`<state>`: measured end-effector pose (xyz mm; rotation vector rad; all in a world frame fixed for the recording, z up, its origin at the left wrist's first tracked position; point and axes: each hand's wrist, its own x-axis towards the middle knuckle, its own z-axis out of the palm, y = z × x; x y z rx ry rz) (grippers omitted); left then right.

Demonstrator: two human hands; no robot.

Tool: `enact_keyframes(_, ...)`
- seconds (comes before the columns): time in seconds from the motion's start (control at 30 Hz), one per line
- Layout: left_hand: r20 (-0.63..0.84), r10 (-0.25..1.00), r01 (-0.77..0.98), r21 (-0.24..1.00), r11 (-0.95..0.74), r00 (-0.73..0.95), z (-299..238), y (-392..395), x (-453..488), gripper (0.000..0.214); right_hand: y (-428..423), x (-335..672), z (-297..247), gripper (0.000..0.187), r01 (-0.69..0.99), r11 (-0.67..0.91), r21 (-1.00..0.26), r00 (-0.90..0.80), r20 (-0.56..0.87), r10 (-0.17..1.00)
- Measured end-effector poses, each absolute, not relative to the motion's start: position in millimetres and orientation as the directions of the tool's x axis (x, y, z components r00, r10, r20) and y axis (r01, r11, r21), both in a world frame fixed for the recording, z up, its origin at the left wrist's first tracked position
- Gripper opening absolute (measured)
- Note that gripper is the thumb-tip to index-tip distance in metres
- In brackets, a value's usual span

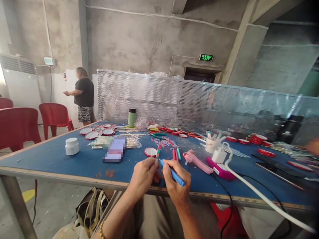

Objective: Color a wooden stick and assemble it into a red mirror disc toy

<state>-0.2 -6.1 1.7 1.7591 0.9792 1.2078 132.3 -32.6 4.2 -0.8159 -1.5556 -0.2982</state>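
Near the table's front edge, my left hand point(144, 173) pinches a narrow flat stick point(158, 151) upright, with green and reddish bands on it. My right hand point(179, 190) is closed around a blue marker point(177, 177), held like a pen. The marker's tip is at the stick, close to my left fingertips; whether it touches I cannot tell. Just beyond my hands lies a round red-rimmed disc point(150, 151). Red markers point(174, 154) and a green marker point(178, 154) lie to its right, and a heap of pink and blue clips point(166, 142) is behind.
On the blue table point(50, 162) are a white jar point(72, 146), a phone point(115, 149), a green bottle point(132, 118), a pink glue gun point(198, 161), a purple power strip point(220, 168) with a white cable, and a cup of pens point(211, 144). A person point(84, 94) stands far left.
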Motion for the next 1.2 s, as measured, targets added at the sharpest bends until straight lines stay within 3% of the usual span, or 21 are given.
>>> enact_keyframes(1.2, 0.351, 0.903, 0.237, 0.882, -0.408, 0.250, 8.4, -11.5, -0.8, 0.028, -32.1, 132.0, 4.0, 0.017, 0.642, 0.720, -0.263, 0.007, 0.941, 0.338)
